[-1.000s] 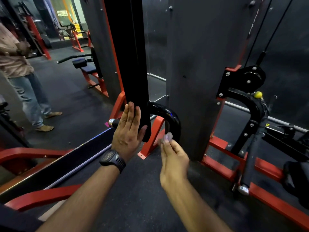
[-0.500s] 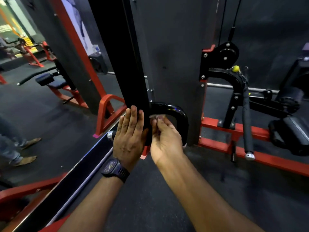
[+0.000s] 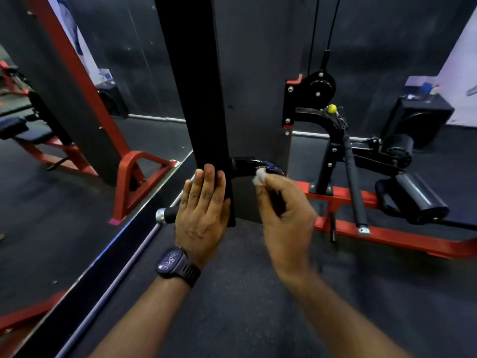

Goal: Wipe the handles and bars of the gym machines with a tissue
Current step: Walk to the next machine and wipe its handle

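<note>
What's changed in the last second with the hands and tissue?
The right hand, pinching the tissue throughout, rose from the lower end of the curved handle to its top near the black post, then slid right along the bend. The left hand stayed flat on the post.

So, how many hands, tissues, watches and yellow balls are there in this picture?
Hands: 2 (left hand, right hand)
Tissue: 1
Watch: 1
Yellow ball: 1
Total: 5
</note>
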